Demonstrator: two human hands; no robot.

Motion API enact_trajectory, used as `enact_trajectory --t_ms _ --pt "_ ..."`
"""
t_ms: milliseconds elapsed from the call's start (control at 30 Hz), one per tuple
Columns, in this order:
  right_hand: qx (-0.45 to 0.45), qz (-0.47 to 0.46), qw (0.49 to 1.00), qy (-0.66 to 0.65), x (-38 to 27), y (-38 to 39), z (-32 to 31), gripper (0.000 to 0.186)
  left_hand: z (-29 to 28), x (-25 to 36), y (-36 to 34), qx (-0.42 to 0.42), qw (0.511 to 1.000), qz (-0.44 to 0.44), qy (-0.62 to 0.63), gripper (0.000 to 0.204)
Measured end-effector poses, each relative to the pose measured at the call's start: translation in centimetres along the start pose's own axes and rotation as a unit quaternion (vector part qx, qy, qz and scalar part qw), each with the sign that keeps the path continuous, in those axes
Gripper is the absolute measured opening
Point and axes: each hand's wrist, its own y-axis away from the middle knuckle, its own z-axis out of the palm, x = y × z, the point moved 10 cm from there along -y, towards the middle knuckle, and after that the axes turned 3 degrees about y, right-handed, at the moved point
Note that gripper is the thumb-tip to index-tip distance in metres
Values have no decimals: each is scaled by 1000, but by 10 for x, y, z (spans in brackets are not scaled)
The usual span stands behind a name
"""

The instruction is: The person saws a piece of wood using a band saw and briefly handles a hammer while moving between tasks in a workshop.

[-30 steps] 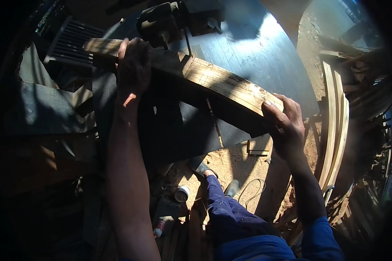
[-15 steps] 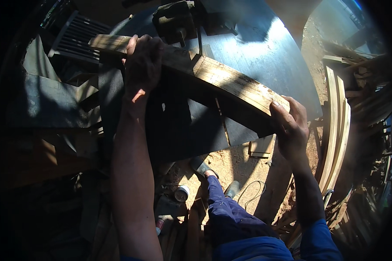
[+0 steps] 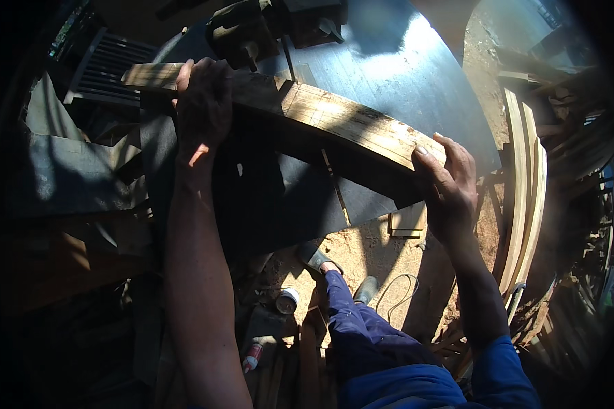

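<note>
A thick, slightly curved wooden beam (image 3: 361, 124) lies slantwise over a smooth grey metal machine table (image 3: 450, 112), its left end farther from me. My left hand (image 3: 205, 102) is closed over the beam near that far end, knuckles up. At the near right end, my right hand (image 3: 450, 177) grips the beam, thumb on top and fingers round the end. A thin dark strip like a saw blade (image 3: 288, 60) comes down to the beam between my hands, where a dark notch or line crosses the wood. Shadow hides the beam's underside.
Dark machine blocks (image 3: 242, 34) with knobs hang above the table's far side. A narrow slot (image 3: 335, 187) runs to its near edge. Long curved boards (image 3: 529, 198) stand at the right. On the sawdust-covered ground are a can (image 3: 287, 300) and a red-and-white bottle (image 3: 252, 357).
The view has shifted, so the machine blocks, beam and left hand appear farther left. My right hand appears slightly higher. Both hands keep their hold on the beam.
</note>
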Motion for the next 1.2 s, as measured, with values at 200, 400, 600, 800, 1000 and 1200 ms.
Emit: enact_trajectory --t_ms 200,400,600,800,1000,1200 --pt "-11 11 1000 5 4 1 3 38 2 -2 -1 -24 1000 3 -1 28" --pt "-7 9 1000 -12 -1 -4 0 37 5 -5 -1 -35 999 -4 -16 28" --pt "-6 5 1000 2 1 -4 3 34 11 -10 2 -38 997 10 -63 29" --pt "-3 4 1000 7 -1 -5 1 35 7 -8 -1 -41 999 -4 -33 30" --pt "-3 7 1000 2 0 -4 1 36 1 -5 -1 -16 999 -32 7 27" --pt "-6 8 1000 6 -2 -4 1 38 -1 -4 -2 -14 999 -38 9 27"
